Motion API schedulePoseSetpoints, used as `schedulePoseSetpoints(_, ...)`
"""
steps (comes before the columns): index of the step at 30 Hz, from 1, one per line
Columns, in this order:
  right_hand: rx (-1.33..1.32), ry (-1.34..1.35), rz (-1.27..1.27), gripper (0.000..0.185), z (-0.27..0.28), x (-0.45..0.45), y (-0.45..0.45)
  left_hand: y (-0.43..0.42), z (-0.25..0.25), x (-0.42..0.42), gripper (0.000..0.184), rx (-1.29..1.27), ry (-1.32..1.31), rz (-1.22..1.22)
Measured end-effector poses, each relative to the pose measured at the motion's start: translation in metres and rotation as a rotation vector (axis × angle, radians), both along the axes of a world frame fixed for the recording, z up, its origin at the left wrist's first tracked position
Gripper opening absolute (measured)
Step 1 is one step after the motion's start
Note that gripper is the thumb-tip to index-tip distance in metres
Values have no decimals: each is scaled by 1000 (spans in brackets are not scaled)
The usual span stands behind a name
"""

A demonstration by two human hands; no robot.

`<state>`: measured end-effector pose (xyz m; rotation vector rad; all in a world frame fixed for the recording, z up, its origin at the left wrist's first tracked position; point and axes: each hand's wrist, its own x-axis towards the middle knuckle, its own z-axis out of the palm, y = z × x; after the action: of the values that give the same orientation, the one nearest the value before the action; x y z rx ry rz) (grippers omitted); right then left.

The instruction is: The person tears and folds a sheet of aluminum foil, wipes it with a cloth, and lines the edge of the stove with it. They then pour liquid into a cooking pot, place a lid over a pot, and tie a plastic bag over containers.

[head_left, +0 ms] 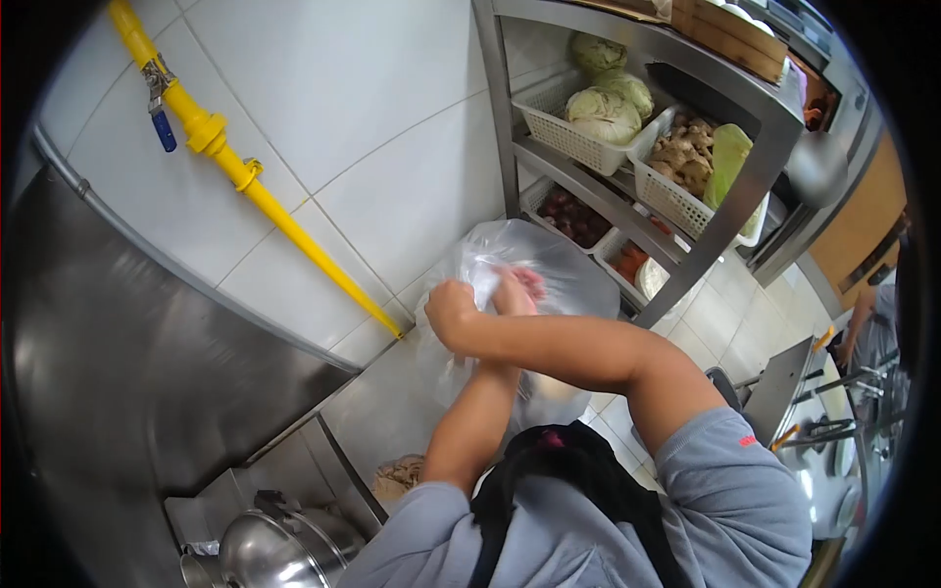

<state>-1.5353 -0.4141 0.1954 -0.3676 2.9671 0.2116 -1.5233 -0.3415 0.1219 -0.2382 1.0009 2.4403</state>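
Observation:
A large clear plastic bag [578, 284] spreads open in front of me, by the tiled wall. My forearms cross over it. My right hand [452, 316] is closed in a fist on the bag's left side, with plastic gathered around it. My left hand [513, 296] reaches over the bag, beneath my right forearm. It is smeared by motion, and its fingers cannot be made out. Pinkish pieces that look like raw meat [526, 280] lie right beside it, seen against the plastic.
A metal rack [676, 284] at right holds baskets of cabbages [603, 116], ginger [686, 157] and red onions [573, 218]. A yellow pipe [284, 230] runs down the wall. Steel pots [270, 549] stand lower left. Another person [872, 323] is at far right.

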Motion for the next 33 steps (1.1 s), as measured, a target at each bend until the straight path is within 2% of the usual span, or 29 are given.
schedulePoseSetpoints(1,-56,27,-26,18,-7,0,2,10,7,-19,49,-41,-109,165)
schedulePoseSetpoints(2,-111,58,-53,18,-15,-1,7,9,3,-24,49,-34,-106,151)
schedulePoseSetpoints(4,-239,122,-107,17,-31,0,13,0,-10,-23,53,261,-130,53)
schedulePoseSetpoints(5,-310,156,-137,17,-35,4,14,-14,-4,10,56,472,-186,-161)
schedulePoseSetpoints(6,-315,170,-153,17,-36,10,16,-31,17,40,56,275,-267,-410)
schedulePoseSetpoints(8,-391,222,-44,20,-35,24,20,-96,8,64,61,-104,-124,-707)
schedulePoseSetpoints(9,-397,234,-69,20,-31,31,25,-128,4,76,63,-269,-43,-865)
schedulePoseSetpoints(10,-348,241,-37,21,-23,38,30,-152,16,67,50,-385,70,-1061)
schedulePoseSetpoints(12,-301,243,-25,22,-20,37,39,-201,85,36,38,-896,604,-1314)
schedulePoseSetpoints(14,-542,171,-185,23,-28,28,35,-187,133,21,39,-901,1122,-505)
schedulePoseSetpoints(15,-544,162,-176,23,-51,21,28,-158,150,8,46,-1193,1528,-225)
schedulePoseSetpoints(17,-455,793,244,24,-99,0,13,-117,141,-30,54,-1528,1840,-161)
schedulePoseSetpoints(18,-454,790,263,24,-80,9,9,-110,107,-61,55,-1562,1747,-432)
schedulePoseSetpoints(19,-391,433,202,24,-41,29,11,-111,92,-88,55,-1566,1736,-410)
schedulePoseSetpoints(20,-314,81,133,24,-17,39,19,-119,84,-117,46,-1441,1555,-586)
schedulePoseSetpoints(21,-303,83,143,24,-15,38,33,-127,76,-138,38,-1304,1372,-750)
schedulePoseSetpoints(22,-460,137,106,23,-16,37,48,-137,57,-145,38,-1306,1367,-742)
schedulePoseSetpoints(23,-623,187,68,22,-19,37,60,-153,35,-144,28,-1149,1154,-568)
schedulePoseSetpoints(24,-625,184,75,22,-27,34,69,-168,20,-136,19,-987,942,-399)
schedulePoseSetpoints(25,-860,296,28,22,-41,27,77,-177,11,-122,19,-991,937,-394)
schedulePoseSetpoints(26,-1093,411,-26,22,-52,19,80,-180,2,-107,16,-968,826,-255)
schedulePoseSetpoints(27,-1093,411,-27,22,-64,8,81,-179,-5,-96,14,-938,717,-121)
schedulePoseSetpoints(29,-1425,595,96,23,-79,-3,82,-175,-7,-76,15,-1015,801,-46)
schedulePoseSetpoints(30,-1419,581,93,23,-84,-4,84,-174,-7,-66,16,-1094,879,36)
schedulePoseSetpoints(32,-1939,89,-139,21,-76,-4,85,-168,2,-51,17,-1060,909,60)
schedulePoseSetpoints(33,-1958,99,-106,20,-70,0,85,-164,8,-46,18,-1031,959,84)
